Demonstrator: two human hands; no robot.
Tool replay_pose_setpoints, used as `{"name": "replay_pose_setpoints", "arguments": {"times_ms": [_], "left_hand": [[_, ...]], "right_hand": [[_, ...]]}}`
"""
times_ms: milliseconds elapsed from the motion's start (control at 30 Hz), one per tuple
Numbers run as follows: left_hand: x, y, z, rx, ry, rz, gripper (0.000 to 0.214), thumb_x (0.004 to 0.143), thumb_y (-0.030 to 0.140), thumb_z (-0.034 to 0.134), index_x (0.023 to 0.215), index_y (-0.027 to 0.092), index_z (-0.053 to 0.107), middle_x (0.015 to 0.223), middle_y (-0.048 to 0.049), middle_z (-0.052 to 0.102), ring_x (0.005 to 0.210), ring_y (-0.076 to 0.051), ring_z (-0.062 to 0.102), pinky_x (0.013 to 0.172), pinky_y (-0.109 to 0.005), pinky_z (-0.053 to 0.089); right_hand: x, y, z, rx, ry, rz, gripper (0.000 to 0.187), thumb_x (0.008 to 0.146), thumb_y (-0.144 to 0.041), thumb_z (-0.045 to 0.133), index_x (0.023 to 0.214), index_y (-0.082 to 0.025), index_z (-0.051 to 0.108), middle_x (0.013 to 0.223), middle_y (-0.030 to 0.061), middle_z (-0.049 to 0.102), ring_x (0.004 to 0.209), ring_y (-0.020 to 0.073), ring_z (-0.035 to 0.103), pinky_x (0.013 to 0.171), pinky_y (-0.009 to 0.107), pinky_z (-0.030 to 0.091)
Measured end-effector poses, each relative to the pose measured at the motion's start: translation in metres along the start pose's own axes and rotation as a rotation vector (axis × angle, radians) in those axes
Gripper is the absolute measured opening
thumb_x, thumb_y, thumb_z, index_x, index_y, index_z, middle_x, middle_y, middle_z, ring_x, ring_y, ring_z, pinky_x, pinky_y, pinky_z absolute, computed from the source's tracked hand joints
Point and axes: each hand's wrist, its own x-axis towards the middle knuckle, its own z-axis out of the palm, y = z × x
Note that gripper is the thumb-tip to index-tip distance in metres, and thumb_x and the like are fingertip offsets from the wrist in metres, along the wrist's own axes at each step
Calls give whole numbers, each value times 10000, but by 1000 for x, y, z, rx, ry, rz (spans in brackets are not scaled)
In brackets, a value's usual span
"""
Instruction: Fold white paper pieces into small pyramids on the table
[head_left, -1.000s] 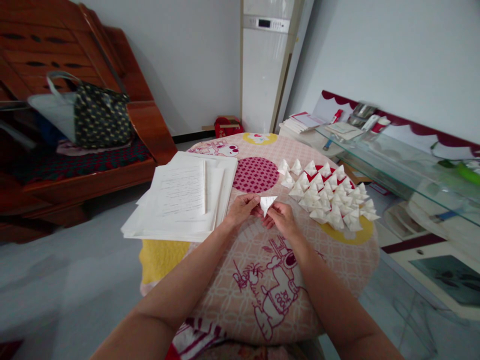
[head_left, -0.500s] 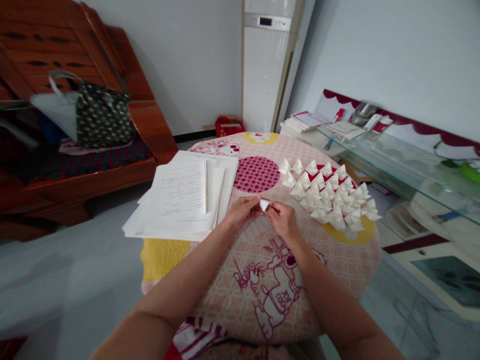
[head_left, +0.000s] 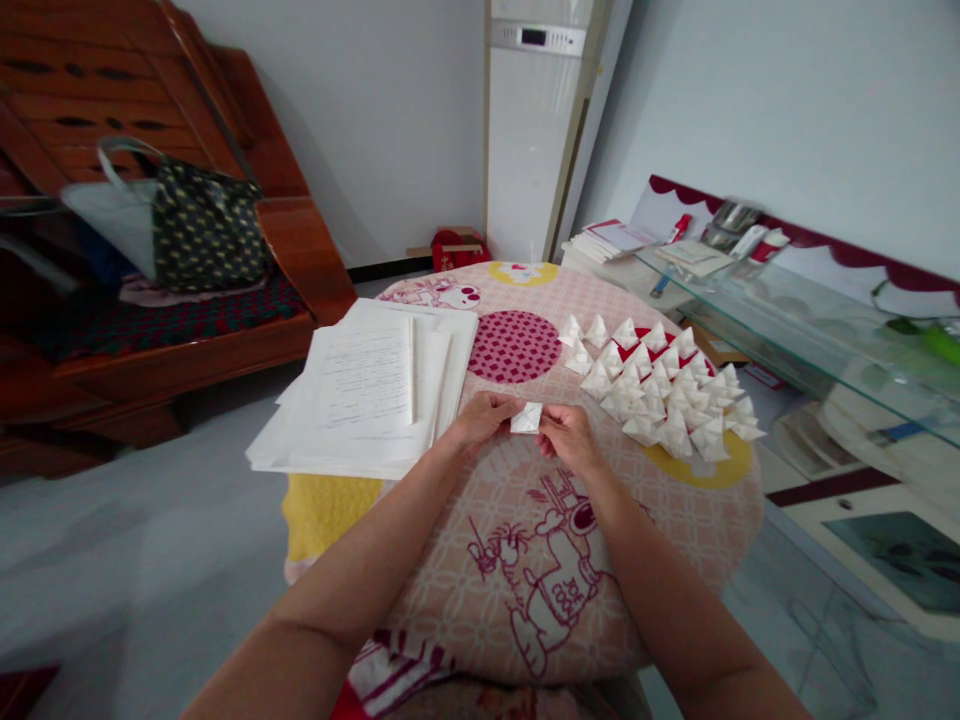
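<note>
Left hand: I see my left hand (head_left: 484, 420) with its fingers pinched on the left edge of a folded paper (head_left: 526, 418).
Right hand: my right hand (head_left: 568, 435) grips the paper's right side, narrow between thumb and fingers.
Change: half a second ago I saw only a small pointed bit of paper between the fingers; now a broader, squarish face shows.
Folded paper: white, small, roughly square, faint creases across it, held between both hands above the cloth-covered counter (head_left: 457, 600).
Paper stack: left of my left hand, loose white sheets (head_left: 360, 385) lie overlapped, the upper one bearing lines of writing.
Finished shapes: right of and beyond my right hand, pointed white paper pieces (head_left: 674, 432) sit in close rows.
Hard to make out: some fingertips are behind the paper; the writing is too small to read; crowded pieces overlap, covering much of a red patch (head_left: 654, 341).
</note>
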Motion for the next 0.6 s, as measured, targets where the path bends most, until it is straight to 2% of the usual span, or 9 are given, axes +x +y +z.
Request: {"name": "replay_pose_setpoints", "arguments": {"times_ms": [200, 300, 400, 500, 600], "left_hand": [[1, -1, -5, 35, -18, 23, 415, 698, 486, 854, 642, 99, 714, 606, -50, 661, 592, -138, 577, 568, -243, 444], [0, 1, -6, 58, -26, 36, 406, 715, 487, 833, 669, 98, 727, 619, -48, 660, 581, -125, 559, 573, -239, 431], [-1, 3, -6, 136, -47, 50, 393, 752, 463, 797, 617, 107, 699, 558, -22, 602, 524, -96, 486, 519, -220, 358], [-3, 4, -6, 217, -70, 54, 394, 777, 434, 772, 566, 117, 672, 513, -2, 552, 484, -78, 424, 476, -214, 290], [-4, 4, -3, 220, -82, 31, 385, 774, 429, 776, 557, 127, 675, 522, -10, 581, 497, -93, 468, 479, -215, 324]], "right_hand": [[0, -7, -10, 106, -194, 27, 234, 671, -411, 740, 681, -181, 692, 631, 36, 727, 512, 142, 654, 481, 226, 514], [0, -8, -11, 171, -165, 4, 286, 701, -492, 729, 691, -208, 699, 626, 36, 722, 533, 173, 678, 509, 272, 552], [1, -7, -10, 174, -125, -2, 338, 704, -571, 741, 669, -238, 691, 588, 25, 696, 507, 185, 664, 488, 300, 550], [1, -4, -10, 115, -132, -4, 341, 681, -550, 775, 625, -229, 676, 561, 24, 688, 498, 182, 651, 473, 287, 534], [1, -1, -10, 91, -116, -13, 329, 686, -501, 758, 586, -203, 660, 514, 21, 663, 461, 161, 620, 445, 252, 491]]}}
